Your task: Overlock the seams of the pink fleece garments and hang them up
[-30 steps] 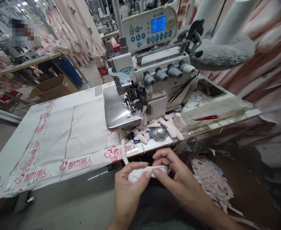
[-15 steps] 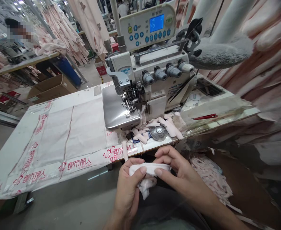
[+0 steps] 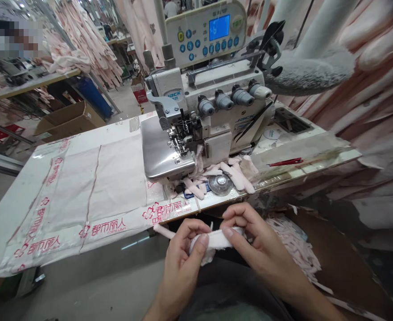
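Observation:
A small white fluffy fabric piece (image 3: 218,240) is stretched between my two hands, just in front of the table edge. My left hand (image 3: 187,252) pinches its left end, thumb on top; a thin pale strip (image 3: 163,231) sticks out leftward beside that hand. My right hand (image 3: 246,234) grips the other end between thumb and fingers. Beyond the hands stands the white overlock sewing machine (image 3: 216,100) with its shiny metal plate (image 3: 161,147). Pale fabric scraps (image 3: 238,176) and a clear round disc (image 3: 220,183) lie at its foot.
Red-handled tweezers (image 3: 285,162) lie on the table right of the machine. A white sheet (image 3: 116,178) is taped over the left tabletop. Below right, a box (image 3: 345,254) holds fabric trimmings (image 3: 298,245). Pink garments (image 3: 380,89) hang at right. A person sits far left.
The pale strip that hung up against the table edge now points left from my left hand. My left hand has shifted slightly right, and the fabric has turned between my fingers.

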{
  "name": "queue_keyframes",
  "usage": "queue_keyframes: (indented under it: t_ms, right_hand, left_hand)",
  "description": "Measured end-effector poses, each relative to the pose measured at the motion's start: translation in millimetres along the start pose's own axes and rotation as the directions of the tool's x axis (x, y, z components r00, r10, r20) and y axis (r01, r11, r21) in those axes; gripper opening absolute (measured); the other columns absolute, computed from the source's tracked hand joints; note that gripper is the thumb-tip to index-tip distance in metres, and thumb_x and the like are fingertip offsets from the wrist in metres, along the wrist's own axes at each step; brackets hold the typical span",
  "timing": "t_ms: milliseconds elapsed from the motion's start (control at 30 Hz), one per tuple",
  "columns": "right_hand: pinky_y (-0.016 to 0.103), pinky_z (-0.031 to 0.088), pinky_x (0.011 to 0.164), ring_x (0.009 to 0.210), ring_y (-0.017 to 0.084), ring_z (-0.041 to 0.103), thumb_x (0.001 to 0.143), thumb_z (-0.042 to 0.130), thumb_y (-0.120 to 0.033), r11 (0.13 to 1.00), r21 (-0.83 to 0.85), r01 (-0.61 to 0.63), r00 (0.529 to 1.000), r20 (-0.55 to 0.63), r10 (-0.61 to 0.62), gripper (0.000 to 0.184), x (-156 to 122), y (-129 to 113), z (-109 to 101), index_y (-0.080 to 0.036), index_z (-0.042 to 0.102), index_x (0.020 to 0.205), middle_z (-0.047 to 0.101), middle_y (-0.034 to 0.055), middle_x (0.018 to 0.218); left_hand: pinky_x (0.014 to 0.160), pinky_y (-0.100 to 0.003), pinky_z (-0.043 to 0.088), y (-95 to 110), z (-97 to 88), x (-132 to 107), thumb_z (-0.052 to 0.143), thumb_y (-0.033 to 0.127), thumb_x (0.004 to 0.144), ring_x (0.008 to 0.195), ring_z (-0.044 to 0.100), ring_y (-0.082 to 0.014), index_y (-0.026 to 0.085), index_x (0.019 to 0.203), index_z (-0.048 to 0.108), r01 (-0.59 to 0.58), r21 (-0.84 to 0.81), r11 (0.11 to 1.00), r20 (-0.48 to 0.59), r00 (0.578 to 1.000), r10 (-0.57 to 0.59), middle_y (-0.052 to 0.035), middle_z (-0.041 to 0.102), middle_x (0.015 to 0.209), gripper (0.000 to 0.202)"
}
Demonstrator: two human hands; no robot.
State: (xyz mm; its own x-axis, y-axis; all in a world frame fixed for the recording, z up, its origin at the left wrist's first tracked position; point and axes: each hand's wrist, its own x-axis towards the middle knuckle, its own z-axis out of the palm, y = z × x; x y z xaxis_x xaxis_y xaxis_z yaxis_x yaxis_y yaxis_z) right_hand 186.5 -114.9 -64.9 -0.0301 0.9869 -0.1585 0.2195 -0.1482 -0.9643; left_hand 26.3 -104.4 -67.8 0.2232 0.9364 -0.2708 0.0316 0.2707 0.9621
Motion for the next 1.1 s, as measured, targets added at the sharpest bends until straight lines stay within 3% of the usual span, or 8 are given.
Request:
queue_keyframes:
  t_ms: [233, 467, 833, 1100]
  right_hand:
    - [0.019, 0.042, 0.059, 0.075, 0.011, 0.056, 0.093, 0.045, -0.029, 0.994, -0.036, 0.101, 0.994, 0.032, -0.1, 0.006, -8, -3, 0, -0.028, 0.048, 0.098, 0.057, -0.0036, 0.082]
    - [0.019, 0.044, 0.067, 0.081, 0.01, 0.057, 0.094, 0.043, -0.025, 0.977, -0.067, 0.202, 0.979, 0.014, -0.202, 0.012, -10, 6, 3, -0.03, 0.044, 0.105, 0.058, -0.0038, 0.089]
    - [0.021, 0.044, 0.065, 0.078, 0.011, 0.059, 0.094, 0.044, -0.027, 0.988, 0.011, 0.154, 0.988, 0.008, -0.154, 0.013, -10, 6, 2, -0.028, 0.043, 0.107, 0.059, -0.0027, 0.087]
    - [0.021, 0.038, 0.054, 0.068, 0.012, 0.053, 0.091, 0.047, -0.032, 0.998, 0.068, -0.001, 1.0, 0.024, -0.001, 0.015, -6, 5, 2, -0.025, 0.044, 0.103, 0.056, -0.0034, 0.077]
  left_hand:
    - [0.05, -0.016, 0.044, -1, 2.3, 0, 0.067, 0.034, 0.074, 0.057, 0.055, -0.0085, 0.02, 0.076, 0.072, -0.002, 0.009, 1.0, -0.074, 0.997, 0.002, -0.001, 0.063, 0.072, 0.015]
    - [0.049, -0.016, 0.042, 2, 4.5, 0, 0.072, 0.026, 0.067, 0.055, 0.053, -0.0086, 0.019, 0.07, 0.074, -0.02, 0.089, 0.996, -0.146, 0.989, 0.032, -0.0013, 0.061, 0.066, 0.008]
    - [0.048, -0.016, 0.039, 1, 5.0, -1, 0.071, 0.023, 0.064, 0.055, 0.052, -0.0084, 0.018, 0.074, 0.074, 0.012, 0.123, 0.992, -0.151, 0.989, 0.007, -0.0023, 0.062, 0.071, 0.011]
    - [0.049, -0.017, 0.038, -3, 4.1, -1, 0.069, 0.025, 0.067, 0.055, 0.05, -0.0088, 0.017, 0.076, 0.072, 0.038, 0.142, 0.989, -0.125, 0.992, -0.02, -0.0023, 0.062, 0.071, 0.013]
